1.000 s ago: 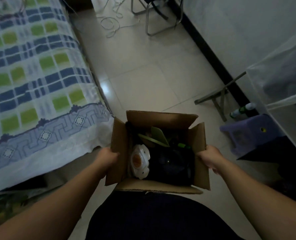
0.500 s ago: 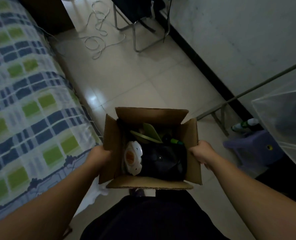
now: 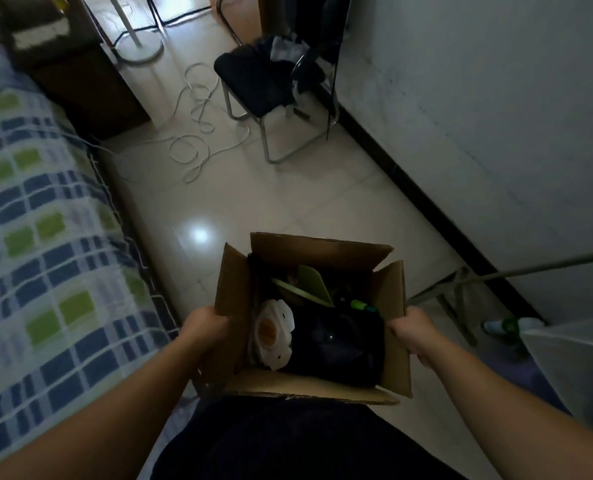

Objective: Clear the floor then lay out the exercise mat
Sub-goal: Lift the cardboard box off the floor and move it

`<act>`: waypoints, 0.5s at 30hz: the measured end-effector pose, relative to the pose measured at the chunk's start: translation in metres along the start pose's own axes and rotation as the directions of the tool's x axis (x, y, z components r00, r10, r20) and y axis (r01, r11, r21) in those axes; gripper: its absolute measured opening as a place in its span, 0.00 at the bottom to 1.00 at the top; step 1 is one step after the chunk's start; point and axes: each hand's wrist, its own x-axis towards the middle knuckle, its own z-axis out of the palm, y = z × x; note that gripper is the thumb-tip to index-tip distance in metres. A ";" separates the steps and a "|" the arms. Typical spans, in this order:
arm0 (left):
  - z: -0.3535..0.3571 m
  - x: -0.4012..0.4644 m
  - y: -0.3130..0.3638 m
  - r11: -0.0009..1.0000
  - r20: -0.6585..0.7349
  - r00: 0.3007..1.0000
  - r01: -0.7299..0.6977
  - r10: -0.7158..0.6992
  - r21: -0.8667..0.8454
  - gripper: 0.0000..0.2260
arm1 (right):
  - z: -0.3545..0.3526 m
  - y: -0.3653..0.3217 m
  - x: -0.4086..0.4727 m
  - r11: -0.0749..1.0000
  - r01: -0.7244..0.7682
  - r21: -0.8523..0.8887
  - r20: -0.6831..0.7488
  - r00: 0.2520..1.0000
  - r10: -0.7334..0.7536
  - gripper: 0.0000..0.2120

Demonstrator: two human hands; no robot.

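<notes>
Head view: both hands (image 3: pixel 205 329) (image 3: pixel 409 329) grip cardboard box (image 3: pixel 319 251) above floor (image 3: pixel 288 199).

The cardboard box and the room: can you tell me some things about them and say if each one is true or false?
1. Both hands hold the cardboard box, the left hand and right hand on opposite sides. True.
2. The box flaps are closed. False: they stand open, showing a black bag and a white round thing.
3. A white cable lies looped on the floor. True.
4. The chair stands on the bed. False: it stands on the floor by the wall.
</notes>
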 end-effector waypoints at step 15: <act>-0.098 0.229 0.243 0.984 0.108 0.993 -0.067 0.049 0.164 0.03 | -0.033 -0.214 0.144 0.972 -0.154 0.176 -0.074 0.983 0.169 0.14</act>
